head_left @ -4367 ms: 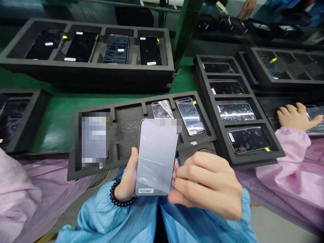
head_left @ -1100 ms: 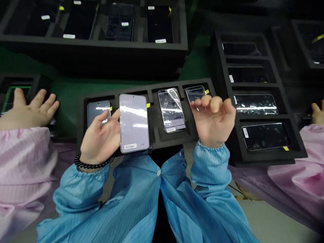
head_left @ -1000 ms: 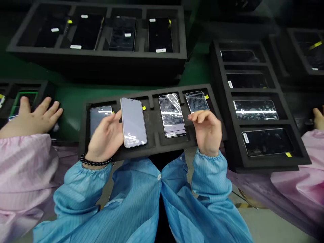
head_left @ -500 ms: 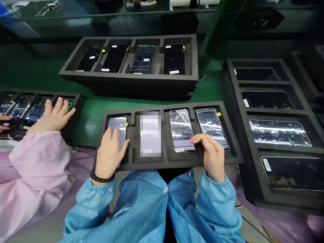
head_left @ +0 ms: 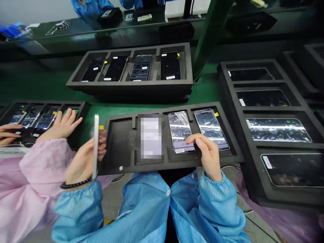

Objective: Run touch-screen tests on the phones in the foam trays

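Observation:
My left hand is closed around a phone, held upright and edge-on just left of the black foam tray in front of me. The tray's leftmost slot is bare. Three phones lie in its other slots: a blurred one, a film-covered one and another at the right. My right hand rests on the tray with its fingers loosely extended, the fingertips touching the lower end of the middle film-covered phone.
A co-worker's hand in a pink sleeve rests on a tray at the left. A raised tray of dark phones stands behind on the green belt. A stack of trays with phones fills the right side.
My left hand has lifted the phone out of the tray's leftmost slot and turned it on edge to the left. My right hand has stayed on the tray by the middle phone.

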Demonstrator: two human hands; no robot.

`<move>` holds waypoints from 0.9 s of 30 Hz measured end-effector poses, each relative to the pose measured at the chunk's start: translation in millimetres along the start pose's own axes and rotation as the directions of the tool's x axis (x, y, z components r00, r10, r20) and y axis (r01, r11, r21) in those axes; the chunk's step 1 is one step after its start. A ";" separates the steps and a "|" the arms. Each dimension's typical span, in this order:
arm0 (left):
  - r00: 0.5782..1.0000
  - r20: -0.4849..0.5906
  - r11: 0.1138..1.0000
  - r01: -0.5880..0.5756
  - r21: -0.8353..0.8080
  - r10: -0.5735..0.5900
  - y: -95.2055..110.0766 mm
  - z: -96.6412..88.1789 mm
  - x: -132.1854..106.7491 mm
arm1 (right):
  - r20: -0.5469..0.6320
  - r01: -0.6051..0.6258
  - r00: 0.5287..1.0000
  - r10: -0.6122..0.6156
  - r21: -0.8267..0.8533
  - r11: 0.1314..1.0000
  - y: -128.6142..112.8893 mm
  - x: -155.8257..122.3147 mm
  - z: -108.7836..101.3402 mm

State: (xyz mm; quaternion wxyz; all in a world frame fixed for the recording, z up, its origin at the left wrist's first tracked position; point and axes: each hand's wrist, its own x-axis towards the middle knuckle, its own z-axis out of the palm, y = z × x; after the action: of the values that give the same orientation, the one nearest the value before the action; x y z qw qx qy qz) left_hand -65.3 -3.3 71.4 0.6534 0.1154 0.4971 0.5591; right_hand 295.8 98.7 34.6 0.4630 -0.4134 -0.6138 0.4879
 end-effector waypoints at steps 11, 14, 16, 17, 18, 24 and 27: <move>0.861 0.472 0.923 0.319 -0.213 -0.189 -61.8 111.6 -20.1 | 0.191 0.079 0.980 -0.062 -0.079 0.994 -32.8 -5.3 45.9; 0.801 0.521 0.921 0.384 -0.070 -0.294 -71.9 109.7 -23.1 | 0.108 0.216 0.975 -0.194 -0.256 0.942 -42.1 -6.5 49.5; 0.803 0.498 0.918 0.395 -0.033 -0.328 -77.6 107.7 -26.4 | 0.073 0.315 0.947 -0.312 -0.393 0.864 -46.6 -8.5 48.3; 0.808 0.483 0.917 0.399 -0.029 -0.336 -80.4 107.3 -28.6 | 0.078 0.367 0.925 -0.372 -0.441 0.819 -49.0 -10.1 47.1; 0.815 0.467 0.915 0.403 -0.034 -0.342 -83.0 107.5 -30.9 | 0.109 0.426 0.898 -0.427 -0.463 0.777 -51.7 -12.0 45.7; 0.920 0.348 0.950 0.255 -0.182 -0.180 -94.8 119.4 -43.1 | 0.277 0.771 0.632 -0.724 -0.311 0.555 -73.0 -25.1 42.2; 0.914 0.372 0.956 0.238 -0.170 -0.162 -92.3 125.4 -49.2 | 0.232 0.779 0.623 -0.747 -0.267 0.567 -77.8 -28.7 44.1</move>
State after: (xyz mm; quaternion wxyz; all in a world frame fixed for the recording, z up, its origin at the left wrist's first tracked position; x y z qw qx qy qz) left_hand 95.1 -26.2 91.8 0.7946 0.0923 0.3183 0.5087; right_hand 255.1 47.4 102.0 0.5198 -0.1581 -0.8271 0.1439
